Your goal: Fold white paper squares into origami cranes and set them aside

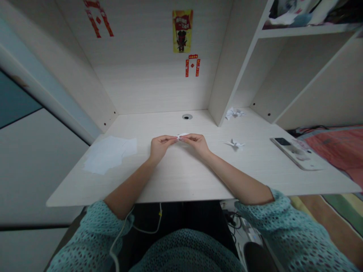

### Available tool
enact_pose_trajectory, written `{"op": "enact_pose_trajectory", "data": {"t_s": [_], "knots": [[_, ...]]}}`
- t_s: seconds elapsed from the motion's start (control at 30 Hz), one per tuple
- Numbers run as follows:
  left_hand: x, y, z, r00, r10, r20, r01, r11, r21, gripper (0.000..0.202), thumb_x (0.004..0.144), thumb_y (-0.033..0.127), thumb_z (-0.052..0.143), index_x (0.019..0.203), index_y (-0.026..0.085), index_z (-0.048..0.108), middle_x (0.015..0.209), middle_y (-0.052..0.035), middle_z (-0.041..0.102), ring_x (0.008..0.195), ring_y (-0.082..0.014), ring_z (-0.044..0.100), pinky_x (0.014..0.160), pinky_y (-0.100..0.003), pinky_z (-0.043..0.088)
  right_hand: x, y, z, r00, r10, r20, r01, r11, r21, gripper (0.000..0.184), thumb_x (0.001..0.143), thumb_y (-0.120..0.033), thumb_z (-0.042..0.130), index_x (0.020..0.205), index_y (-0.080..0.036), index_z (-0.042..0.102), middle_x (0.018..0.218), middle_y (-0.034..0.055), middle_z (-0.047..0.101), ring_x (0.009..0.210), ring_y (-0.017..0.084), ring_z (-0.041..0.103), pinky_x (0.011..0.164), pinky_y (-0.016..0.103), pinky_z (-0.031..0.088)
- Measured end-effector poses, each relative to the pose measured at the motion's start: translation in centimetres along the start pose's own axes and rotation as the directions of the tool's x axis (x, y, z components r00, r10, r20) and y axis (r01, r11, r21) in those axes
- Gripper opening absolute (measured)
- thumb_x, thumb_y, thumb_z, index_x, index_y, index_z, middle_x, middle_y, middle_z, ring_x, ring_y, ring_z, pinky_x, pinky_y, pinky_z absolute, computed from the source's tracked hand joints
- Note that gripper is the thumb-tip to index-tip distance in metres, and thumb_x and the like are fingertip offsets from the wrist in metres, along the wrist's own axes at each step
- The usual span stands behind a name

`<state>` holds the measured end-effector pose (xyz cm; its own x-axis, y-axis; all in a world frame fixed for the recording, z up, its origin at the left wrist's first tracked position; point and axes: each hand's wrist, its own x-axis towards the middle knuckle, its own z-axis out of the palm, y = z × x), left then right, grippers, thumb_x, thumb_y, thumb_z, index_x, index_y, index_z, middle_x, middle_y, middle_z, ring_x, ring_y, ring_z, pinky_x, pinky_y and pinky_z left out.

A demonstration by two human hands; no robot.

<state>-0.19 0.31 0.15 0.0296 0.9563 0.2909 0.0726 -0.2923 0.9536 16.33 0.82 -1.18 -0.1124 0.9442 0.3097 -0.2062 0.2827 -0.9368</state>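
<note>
Left hand [162,146]: closed in a fingertip pinch on left end of small white paper piece [182,134], on near side of cable hole [187,116]; fold detail too small to tell. Right hand [198,142]: same closed pinch, opposite end. Best pinched lightly, edges matched before creasing. Right of cable hole, nearer: folded paper [236,144], well apart.

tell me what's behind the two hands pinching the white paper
Behind the left hand and right hand, desk surface shows, with a round hole and the back panel beyond. Whatever the hands and white paper directly cover cannot be seen.
</note>
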Motion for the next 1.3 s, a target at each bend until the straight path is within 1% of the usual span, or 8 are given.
{"op": "enact_pose_trajectory", "data": {"t_s": [0.27,0.5,0.77,0.87,0.97,1.03,1.1,1.3], "knots": [[-0.08,-0.18,0.12,1.0,-0.001,-0.014,0.001,1.0,-0.002,0.02,0.065,0.032,0.071,0.077,0.016,0.072,0.081,-0.0055,0.071,0.076,-0.0166,0.064,0.078,-0.031,0.051,-0.18,0.35,0.44,0.998,0.025,-0.061,-0.025,1.0,0.003,0.02,0.062,-0.035,0.074,0.075,-0.02,0.073,0.074,0.0036,0.071,0.071,0.017,0.064,0.075,0.033,0.049],[0.1,-0.33,0.16,0.996,-0.088,-0.018,0.086,0.993,-0.085,0.024,0.062,0.031,0.074,0.079,0.014,0.071,0.078,-0.0059,0.071,0.071,-0.0151,0.065,0.077,-0.031,0.051,-0.03,0.26,0.25,0.992,0.008,-0.123,-0.014,0.999,-0.05,0.021,0.061,-0.038,0.073,0.073,-0.02,0.073,0.078,0.0038,0.072,0.076,0.018,0.064,0.076,0.032,0.048],[0.25,-0.66,-0.03,0.986,-0.161,-0.039,0.156,0.98,-0.122,0.026,0.059,0.032,0.075,0.076,0.013,0.068,0.073,-0.0054,0.07,0.072,-0.0156,0.065,0.076,-0.03,0.051,-0.1,0.01,0.29,0.99,-0.025,-0.136,0.014,0.996,-0.086,0.021,0.062,-0.037,0.073,0.074,-0.02,0.073,0.079,0.0043,0.072,0.076,0.019,0.065,0.075,0.031,0.049],[0.2,-0.67,-0.1,0.984,-0.175,-0.012,0.171,0.97,-0.175,0.038,0.061,0.031,0.075,0.094,0.014,0.066,0.076,-0.0053,0.07,0.075,-0.0154,0.065,0.079,-0.031,0.05,-0.06,-0.02,0.1,0.986,-0.054,-0.158,0.036,0.993,-0.116,0.02,0.063,-0.037,0.072,0.074,-0.02,0.073,0.08,0.0044,0.072,0.076,0.019,0.066,0.076,0.032,0.05],[0.11,-0.46,-0.04,0.972,-0.23,0.044,0.234,0.943,-0.237,0.054,0.064,0.029,0.074,0.114,0.016,0.058,0.086,-0.0065,0.071,0.083,-0.0153,0.065,0.085,-0.032,0.048,-0.06,-0.07,-0.13,0.981,-0.104,-0.165,0.078,0.985,-0.157,0.02,0.064,-0.037,0.072,0.076,-0.021,0.073,0.082,0.0049,0.072,0.079,0.02,0.066,0.079,0.033,0.05],[0.04,-0.33,0.09,0.959,-0.274,0.077,0.284,0.924,-0.255,0.052,0.065,0.028,0.073,0.114,0.016,0.059,0.091,-0.0073,0.07,0.087,-0.015,0.065,0.088,-0.031,0.047,-0.12,-0.12,-0.16,0.978,-0.136,-0.157,0.105,0.976,-0.193,0.02,0.064,-0.037,0.072,0.076,-0.021,0.073,0.083,0.0051,0.072,0.079,0.021,0.066,0.079,0.033,0.05],[-0.01,-0.3,0.27,0.949,-0.301,0.088,0.314,0.91,-0.271,0.044,0.067,0.027,0.072,0.108,0.015,0.062,0.092,-0.0076,0.07,0.089,-0.0151,0.065,0.09,-0.03,0.046,-0.21,-0.15,-0.07,0.976,-0.162,-0.148,0.126,0.966,-0.226,0.019,0.065,-0.037,0.071,0.075,-0.021,0.073,0.082,0.0049,0.072,0.078,0.021,0.066,0.079,0.033,0.05],[-0.08,-0.53,0.59,0.949,-0.305,0.077,0.313,0.888,-0.337,0.032,0.07,0.024,0.069,0.1,0.014,0.065,0.092,-0.0077,0.07,0.09,-0.0153,0.065,0.092,-0.03,0.046,-0.35,-0.18,0.16,0.97,-0.203,-0.131,0.161,0.947,-0.279,0.017,0.067,-0.037,0.07,0.075,-0.022,0.073,0.081,0.0038,0.073,0.078,0.02,0.067,0.079,0.033,0.05]]}}
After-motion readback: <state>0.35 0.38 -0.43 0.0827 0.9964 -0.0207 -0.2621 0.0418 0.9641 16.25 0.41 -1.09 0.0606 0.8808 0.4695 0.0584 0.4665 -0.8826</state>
